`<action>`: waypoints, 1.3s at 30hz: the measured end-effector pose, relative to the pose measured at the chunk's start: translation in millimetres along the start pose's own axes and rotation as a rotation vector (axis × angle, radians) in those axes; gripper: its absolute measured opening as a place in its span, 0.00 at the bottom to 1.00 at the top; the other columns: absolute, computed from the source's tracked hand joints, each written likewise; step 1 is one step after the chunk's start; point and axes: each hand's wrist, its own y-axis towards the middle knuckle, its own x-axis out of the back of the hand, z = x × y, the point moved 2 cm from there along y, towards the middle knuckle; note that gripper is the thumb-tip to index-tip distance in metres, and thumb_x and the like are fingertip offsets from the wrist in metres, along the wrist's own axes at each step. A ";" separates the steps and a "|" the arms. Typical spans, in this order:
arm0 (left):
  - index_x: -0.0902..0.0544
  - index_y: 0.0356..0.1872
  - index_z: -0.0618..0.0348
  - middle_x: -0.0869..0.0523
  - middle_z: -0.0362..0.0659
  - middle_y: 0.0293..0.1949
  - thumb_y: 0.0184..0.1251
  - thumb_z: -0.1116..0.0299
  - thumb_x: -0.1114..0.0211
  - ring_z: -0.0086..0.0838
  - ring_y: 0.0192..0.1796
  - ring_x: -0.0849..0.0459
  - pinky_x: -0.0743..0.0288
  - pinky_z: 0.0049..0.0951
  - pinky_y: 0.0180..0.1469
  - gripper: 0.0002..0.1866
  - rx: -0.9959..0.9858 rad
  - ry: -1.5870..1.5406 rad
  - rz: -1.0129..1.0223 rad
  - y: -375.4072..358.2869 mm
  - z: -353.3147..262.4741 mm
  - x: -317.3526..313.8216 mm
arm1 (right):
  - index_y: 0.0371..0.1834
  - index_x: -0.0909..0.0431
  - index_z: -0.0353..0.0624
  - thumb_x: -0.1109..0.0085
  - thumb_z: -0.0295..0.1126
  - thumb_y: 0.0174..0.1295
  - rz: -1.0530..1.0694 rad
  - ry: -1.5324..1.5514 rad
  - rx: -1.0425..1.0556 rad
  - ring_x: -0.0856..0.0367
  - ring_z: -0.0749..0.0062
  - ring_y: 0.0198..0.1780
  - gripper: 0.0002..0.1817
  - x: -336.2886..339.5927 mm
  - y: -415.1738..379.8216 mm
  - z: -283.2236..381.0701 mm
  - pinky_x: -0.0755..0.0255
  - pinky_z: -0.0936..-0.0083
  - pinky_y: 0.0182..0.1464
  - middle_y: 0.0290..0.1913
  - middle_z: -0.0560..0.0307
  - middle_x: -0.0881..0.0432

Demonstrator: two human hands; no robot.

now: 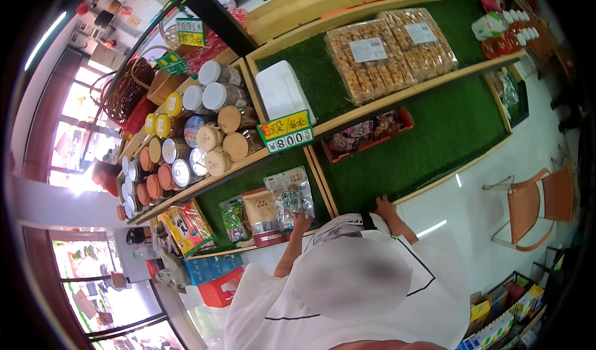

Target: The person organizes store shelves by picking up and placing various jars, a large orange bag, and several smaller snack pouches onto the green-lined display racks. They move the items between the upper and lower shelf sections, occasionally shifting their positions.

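My left hand (pixel 302 219) touches the lower right part of a silver and clear packet (pixel 288 192) on the green lower shelf, its fingers slightly apart. Beside that packet lie a brown and white pouch (pixel 262 215) and a green packet (pixel 235 221). My right hand (pixel 385 207) rests at the front edge of the green-covered shelf (pixel 428 151), right of the wooden divider (pixel 321 182), with its fingers spread and nothing visible in them.
Above are jars (pixel 215 95), a white box (pixel 282 89), large packs of brown snacks (pixel 366 58) and a price sign (pixel 285 131). A red box (pixel 372 136) holds wrapped items. An orange chair (pixel 528 207) stands at right, a red crate (pixel 221 288) lower left.
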 end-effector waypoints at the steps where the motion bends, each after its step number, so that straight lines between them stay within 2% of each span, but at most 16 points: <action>1: 0.33 0.69 0.63 0.35 0.68 0.69 0.63 0.55 0.36 0.77 0.71 0.51 0.49 0.57 0.74 0.36 0.079 -0.067 -0.001 -6.5 -14.0 11.2 | 0.51 0.26 0.51 0.32 0.56 0.52 0.008 0.004 0.004 0.20 0.44 0.55 0.29 2.0 0.4 1.2 0.23 0.45 0.49 0.58 0.50 0.29; 2: 0.37 0.71 0.61 0.40 0.72 0.69 0.61 0.53 0.35 0.77 0.73 0.55 0.48 0.58 0.74 0.40 0.123 -0.030 -0.011 0.0 -2.2 -0.3 | 0.50 0.27 0.52 0.29 0.51 0.51 0.003 0.016 0.007 0.20 0.45 0.54 0.27 4.7 -0.1 2.8 0.22 0.46 0.48 0.58 0.51 0.29; 5: 0.42 0.73 0.59 0.44 0.75 0.70 0.60 0.52 0.34 0.79 0.73 0.55 0.45 0.59 0.72 0.43 0.085 0.041 0.003 13.6 15.6 -20.3 | 0.57 0.29 0.52 0.32 0.42 0.54 0.065 -0.045 -0.011 0.19 0.45 0.56 0.27 21.6 -7.8 12.5 0.21 0.50 0.50 0.66 0.53 0.32; 6: 0.45 0.74 0.56 0.51 0.75 0.72 0.59 0.51 0.33 0.81 0.71 0.51 0.41 0.59 0.71 0.46 0.023 0.227 0.061 18.2 18.3 -23.8 | 0.56 0.29 0.52 0.33 0.40 0.55 0.052 -0.043 -0.007 0.19 0.45 0.56 0.25 22.8 -9.6 13.7 0.21 0.50 0.50 0.65 0.52 0.32; 10: 0.46 0.75 0.52 0.61 0.73 0.74 0.57 0.48 0.32 0.84 0.69 0.47 0.41 0.64 0.68 0.47 0.249 -0.106 -0.016 0.0 -3.7 -12.0 | 0.51 0.27 0.55 0.35 0.34 0.55 -0.035 -0.012 -0.009 0.19 0.46 0.55 0.19 17.2 -16.5 8.1 0.21 0.49 0.48 0.59 0.52 0.30; 13: 0.48 0.76 0.51 0.62 0.76 0.73 0.57 0.48 0.32 0.85 0.68 0.48 0.42 0.65 0.68 0.49 0.215 -0.145 -0.106 -8.5 -7.2 -12.4 | 0.49 0.25 0.56 0.35 0.33 0.55 -0.118 0.015 -0.039 0.19 0.47 0.53 0.17 28.4 -24.0 15.2 0.21 0.49 0.46 0.56 0.51 0.29; 14: 0.49 0.77 0.51 0.62 0.79 0.72 0.56 0.47 0.31 0.86 0.68 0.49 0.42 0.65 0.69 0.51 0.259 -0.187 -0.062 -11.3 -8.3 -11.8 | 0.48 0.24 0.56 0.35 0.33 0.55 -0.143 0.023 -0.053 0.18 0.47 0.52 0.17 30.7 -27.0 15.8 0.21 0.49 0.46 0.55 0.50 0.29; 17: 0.49 0.77 0.50 0.63 0.79 0.72 0.57 0.47 0.31 0.85 0.69 0.50 0.42 0.63 0.70 0.51 0.253 -0.163 -0.043 -13.6 -10.4 -8.7 | 0.46 0.22 0.55 0.34 0.35 0.55 -0.423 0.057 0.001 0.17 0.46 0.49 0.15 38.8 -41.7 19.5 0.21 0.50 0.44 0.54 0.49 0.29; 20: 0.49 0.77 0.50 0.62 0.80 0.72 0.58 0.46 0.32 0.83 0.71 0.52 0.43 0.60 0.71 0.50 0.215 -0.173 -0.025 -13.0 -4.6 -8.9 | 0.44 0.22 0.53 0.33 0.36 0.56 -0.418 0.187 -0.124 0.17 0.45 0.47 0.13 46.0 -51.1 22.1 0.21 0.50 0.43 0.50 0.48 0.24; 23: 0.50 0.77 0.50 0.62 0.79 0.72 0.58 0.46 0.32 0.80 0.73 0.55 0.45 0.60 0.73 0.51 0.087 -0.071 -0.056 -6.1 7.4 -13.7 | 0.42 0.21 0.51 0.33 0.35 0.56 -0.438 0.205 -0.132 0.16 0.45 0.45 0.12 37.0 -53.6 21.0 0.22 0.50 0.41 0.43 0.47 0.17; 27: 0.53 0.78 0.51 0.61 0.79 0.72 0.59 0.48 0.32 0.78 0.73 0.57 0.49 0.55 0.75 0.52 0.057 -0.071 0.000 -8.5 12.8 -11.3 | 0.42 0.20 0.50 0.33 0.35 0.56 -0.390 0.211 -0.198 0.15 0.45 0.41 0.11 24.2 -57.7 11.8 0.21 0.51 0.41 0.35 0.47 0.14; 28: 0.53 0.79 0.50 0.61 0.78 0.72 0.59 0.49 0.33 0.76 0.74 0.56 0.48 0.53 0.75 0.52 -0.002 0.004 0.010 -5.5 12.7 -10.0 | 0.41 0.20 0.49 0.33 0.35 0.56 -0.403 0.214 -0.196 0.15 0.45 0.41 0.11 20.9 -56.5 9.8 0.21 0.51 0.41 0.34 0.47 0.14; 31: 0.48 0.77 0.59 0.49 0.59 0.78 0.62 0.53 0.34 0.76 0.75 0.66 0.67 0.54 0.79 0.47 0.069 -0.184 0.005 -11.4 10.0 -6.9 | 0.40 0.20 0.48 0.33 0.36 0.55 -0.437 0.244 -0.174 0.15 0.45 0.41 0.11 17.4 -57.3 7.7 0.21 0.51 0.41 0.34 0.46 0.14; 34: 0.46 0.77 0.58 0.46 0.58 0.77 0.63 0.53 0.35 0.74 0.75 0.62 0.66 0.55 0.78 0.46 0.081 -0.131 0.066 -7.1 13.6 -8.5 | 0.38 0.19 0.47 0.33 0.35 0.54 -0.434 0.276 -0.158 0.15 0.44 0.41 0.10 22.5 -60.6 9.4 0.21 0.52 0.41 0.35 0.46 0.14; 37: 0.52 0.79 0.48 0.64 0.77 0.73 0.59 0.50 0.32 0.70 0.76 0.56 0.47 0.46 0.76 0.51 0.086 -0.053 0.090 -2.5 17.3 -9.0 | 0.36 0.19 0.46 0.33 0.35 0.53 -0.431 0.289 -0.139 0.15 0.45 0.41 0.10 22.5 -58.8 8.1 0.21 0.53 0.41 0.34 0.46 0.14; 39: 0.51 0.79 0.48 0.64 0.77 0.74 0.58 0.50 0.32 0.69 0.77 0.56 0.48 0.45 0.77 0.51 0.072 -0.080 0.059 -5.6 16.9 -8.8 | 0.36 0.18 0.46 0.33 0.35 0.52 -0.415 0.292 -0.138 0.15 0.46 0.41 0.10 21.1 -56.1 5.7 0.21 0.53 0.42 0.34 0.46 0.14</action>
